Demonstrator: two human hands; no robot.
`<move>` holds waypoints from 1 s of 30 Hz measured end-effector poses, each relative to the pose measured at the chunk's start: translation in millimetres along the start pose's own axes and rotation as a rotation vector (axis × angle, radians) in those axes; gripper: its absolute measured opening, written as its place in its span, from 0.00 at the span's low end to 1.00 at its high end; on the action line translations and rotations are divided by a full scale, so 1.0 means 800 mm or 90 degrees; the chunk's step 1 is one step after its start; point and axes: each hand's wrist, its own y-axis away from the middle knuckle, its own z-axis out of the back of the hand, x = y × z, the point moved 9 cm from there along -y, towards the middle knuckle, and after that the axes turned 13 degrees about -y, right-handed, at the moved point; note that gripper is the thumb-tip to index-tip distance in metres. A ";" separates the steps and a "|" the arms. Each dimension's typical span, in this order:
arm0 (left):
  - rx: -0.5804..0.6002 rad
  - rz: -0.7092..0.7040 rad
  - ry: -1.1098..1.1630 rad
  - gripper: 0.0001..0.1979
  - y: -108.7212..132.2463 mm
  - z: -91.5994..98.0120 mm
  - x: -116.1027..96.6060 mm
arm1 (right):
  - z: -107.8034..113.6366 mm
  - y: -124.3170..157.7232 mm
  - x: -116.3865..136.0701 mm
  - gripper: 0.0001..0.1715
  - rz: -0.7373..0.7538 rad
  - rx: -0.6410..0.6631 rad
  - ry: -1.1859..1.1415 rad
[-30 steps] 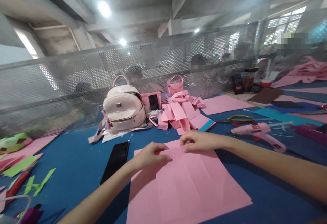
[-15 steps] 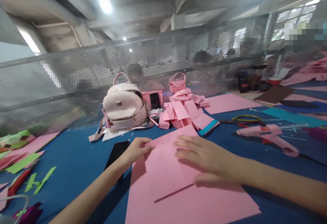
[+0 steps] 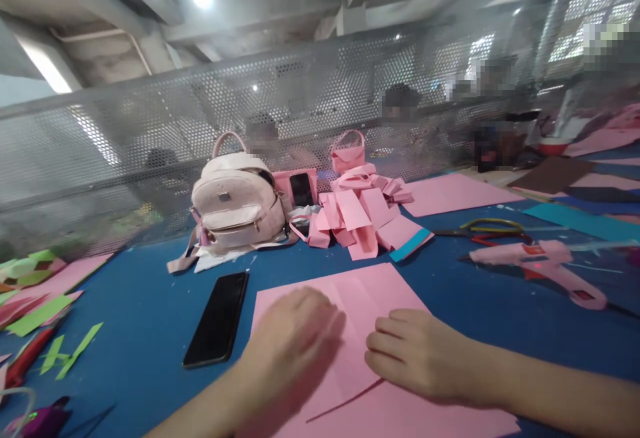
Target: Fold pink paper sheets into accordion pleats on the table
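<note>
A large sheet of pink paper (image 3: 370,291) lies in front of me on the blue table, with a folded flap whose lower edge casts a thin dark line. My right hand (image 3: 407,355) rests on the flap's right side, its fingers curled together and pressed against the paper. Over the left part of the same paper is my left hand (image 3: 295,335), smeared by motion, so its fingers are unclear. A black phone (image 3: 217,321) lies just left of the paper.
Behind stand a pale pink backpack (image 3: 240,201) and a heap of pink paper strips (image 3: 357,218). On the right lie a pink glue gun (image 3: 545,258) and yellow-handled scissors (image 3: 493,227). Green paper scraps (image 3: 75,351) lie left. A perforated metal screen (image 3: 310,91) rises at the back.
My left hand has moved from the flap's far left edge nearer and over the paper. My right hand has gone from spread fingers to curled ones, slightly nearer. More of the phone shows.
</note>
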 end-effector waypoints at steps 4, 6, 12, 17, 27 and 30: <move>-0.043 -0.252 -0.371 0.13 0.043 -0.049 -0.057 | -0.008 0.002 -0.003 0.09 0.013 0.024 -0.002; -0.140 -0.291 -0.446 0.09 0.056 -0.054 -0.060 | -0.008 0.003 0.001 0.09 0.044 0.033 0.005; -0.201 -0.316 -0.471 0.10 0.064 -0.052 -0.041 | -0.010 0.012 -0.004 0.12 0.093 0.074 0.011; -0.006 -0.190 -0.312 0.09 0.034 -0.048 -0.006 | -0.025 0.015 -0.051 0.12 -0.040 0.093 -0.113; 0.305 0.127 -0.008 0.15 0.004 -0.061 0.060 | -0.062 0.037 -0.132 0.24 -0.344 0.074 -0.414; 0.337 0.135 -0.010 0.14 0.002 -0.062 0.066 | -0.063 0.039 -0.130 0.22 -0.349 0.062 -0.415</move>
